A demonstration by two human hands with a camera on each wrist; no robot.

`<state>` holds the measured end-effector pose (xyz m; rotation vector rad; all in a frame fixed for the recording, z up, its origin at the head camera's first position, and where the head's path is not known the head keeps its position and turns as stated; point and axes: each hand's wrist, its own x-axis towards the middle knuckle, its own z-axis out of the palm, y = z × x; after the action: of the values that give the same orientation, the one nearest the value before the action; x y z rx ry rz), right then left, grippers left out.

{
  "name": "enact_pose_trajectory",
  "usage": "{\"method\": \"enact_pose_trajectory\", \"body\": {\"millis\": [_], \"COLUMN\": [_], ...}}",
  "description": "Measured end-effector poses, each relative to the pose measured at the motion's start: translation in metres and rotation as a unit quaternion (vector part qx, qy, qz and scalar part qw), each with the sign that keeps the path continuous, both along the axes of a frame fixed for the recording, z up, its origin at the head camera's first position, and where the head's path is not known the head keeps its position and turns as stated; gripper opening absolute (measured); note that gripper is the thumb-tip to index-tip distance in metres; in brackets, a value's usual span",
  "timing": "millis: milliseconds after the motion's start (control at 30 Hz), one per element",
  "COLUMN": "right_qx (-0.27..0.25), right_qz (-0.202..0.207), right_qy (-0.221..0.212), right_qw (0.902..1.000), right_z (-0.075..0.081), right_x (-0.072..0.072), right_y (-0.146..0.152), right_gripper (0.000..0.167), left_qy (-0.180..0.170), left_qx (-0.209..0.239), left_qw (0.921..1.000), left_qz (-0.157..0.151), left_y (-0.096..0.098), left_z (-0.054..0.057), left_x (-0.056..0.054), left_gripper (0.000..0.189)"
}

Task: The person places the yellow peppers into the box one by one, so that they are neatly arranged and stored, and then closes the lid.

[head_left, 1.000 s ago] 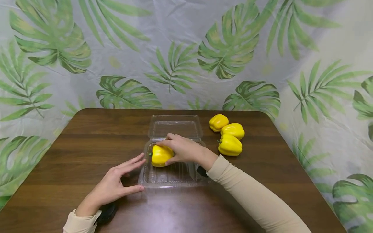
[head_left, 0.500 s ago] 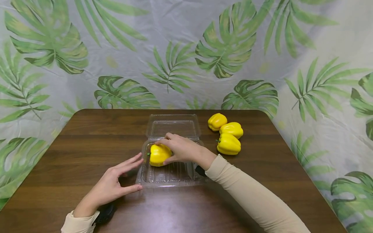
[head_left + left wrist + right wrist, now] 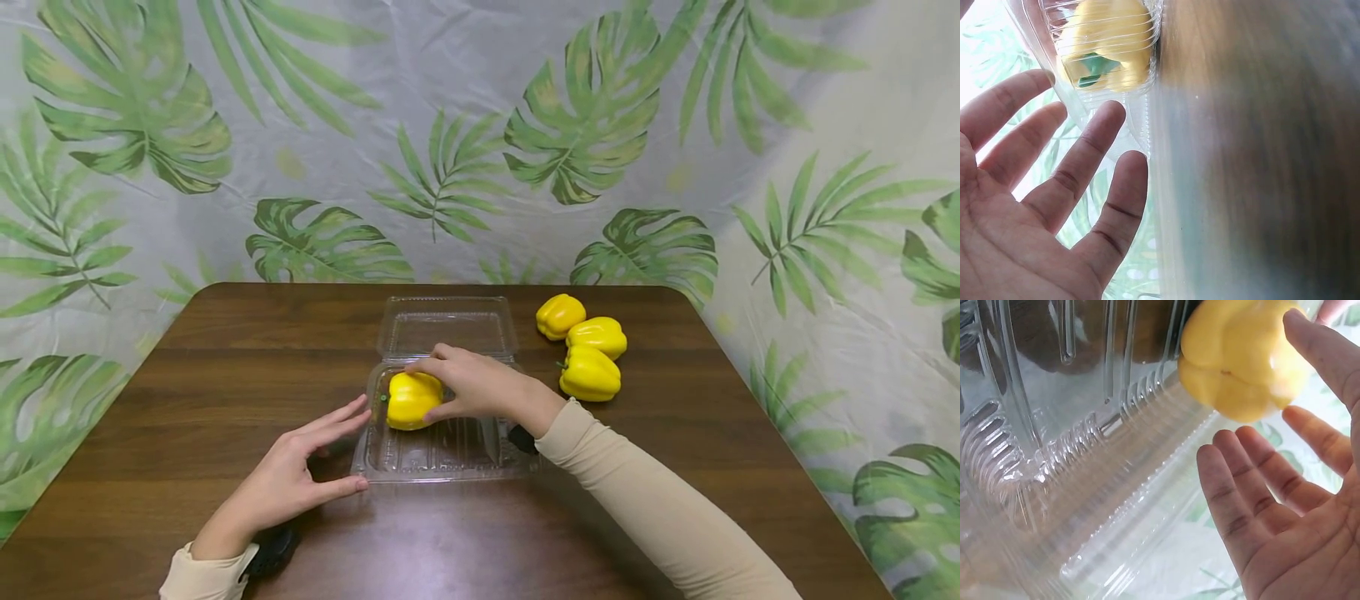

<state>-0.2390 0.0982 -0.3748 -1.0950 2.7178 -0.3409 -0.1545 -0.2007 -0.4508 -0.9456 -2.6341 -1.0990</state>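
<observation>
A yellow bell pepper [image 3: 412, 402] with a green stem stub to the left lies in the left part of the clear plastic container [image 3: 442, 477]. My right hand [image 3: 476, 383] reaches over from the right and pinches the pepper between thumb and index finger; the other fingers [image 3: 1219, 469] stand off it. My left hand [image 3: 288, 471] is at the container's left edge, its fingers spread and nearly straight, fingertips at the wall. In the left wrist view the bell pepper [image 3: 1107, 47] shows through the ribbed plastic side.
The container's hinged lid [image 3: 448, 329] lies folded back behind it. To the right, three more yellow bell peppers [image 3: 591, 373] sit close together on the brown wooden table [image 3: 247, 367]. A leaf-patterned cloth [image 3: 465, 150] hangs behind the table.
The head view shifts slightly. Both hands, the bell pepper and the container keep practically the same places.
</observation>
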Motion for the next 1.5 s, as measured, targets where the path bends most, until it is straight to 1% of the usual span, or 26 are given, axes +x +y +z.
{"method": "enact_pose_trajectory", "body": {"millis": [133,300,433,567,667,767,967,1100,1333,1500], "right_qx": [-0.012,-0.026,-0.044,-0.062,-0.071,-0.081,-0.096,-0.126,-0.186,-0.213], "right_qz": [0.004,-0.001,0.002,0.009,0.008,0.003,-0.015,-0.031,-0.061,-0.089], "right_qy": [-0.007,-0.021,-0.048,-0.069,-0.075,-0.078,-0.069,-0.078,-0.103,-0.124], "right_qw": [0.9999,0.9994,0.9979,0.9956,0.9947,0.9937,0.9929,0.9884,0.9752,0.9651], "right_z": [0.002,0.009,0.012,0.015,0.018,0.021,0.028,0.029,0.026,0.025], "right_x": [-0.001,-0.001,-0.002,-0.002,-0.001,-0.001,-0.001,-0.001,-0.001,0.000], "right_y": [0.006,0.016,0.023,0.032,0.039,0.047,0.065,0.077,0.098,0.112], "right_gripper": [0.070,0.070,0.072,0.073,0.074,0.074,0.074,0.073,0.073,0.072], "left_qy": [0.003,0.002,-0.003,0.006,0.012,0.010,0.008,0.009,0.005,0.005], "left_qx": [0.001,-0.002,-0.006,-0.010,-0.010,-0.006,-0.007,-0.011,-0.012,-0.013], "left_qw": [1.0000,1.0000,0.9999,0.9999,0.9999,0.9999,0.9999,0.9999,0.9999,0.9999], "left_qz": [-0.001,0.003,0.008,0.007,0.004,0.002,0.005,0.008,0.009,0.009], "left_y": [0.000,-0.001,-0.002,-0.002,-0.002,-0.002,-0.003,-0.003,-0.003,-0.003], "left_z": [-0.001,-0.001,-0.001,-0.001,-0.002,-0.002,-0.001,-0.001,-0.001,-0.001], "left_x": [0.000,-0.001,-0.001,-0.001,-0.001,-0.002,-0.001,-0.001,-0.001,-0.001], "left_gripper": [0.079,0.079,0.080,0.080,0.079,0.079,0.079,0.079,0.079,0.079]}}
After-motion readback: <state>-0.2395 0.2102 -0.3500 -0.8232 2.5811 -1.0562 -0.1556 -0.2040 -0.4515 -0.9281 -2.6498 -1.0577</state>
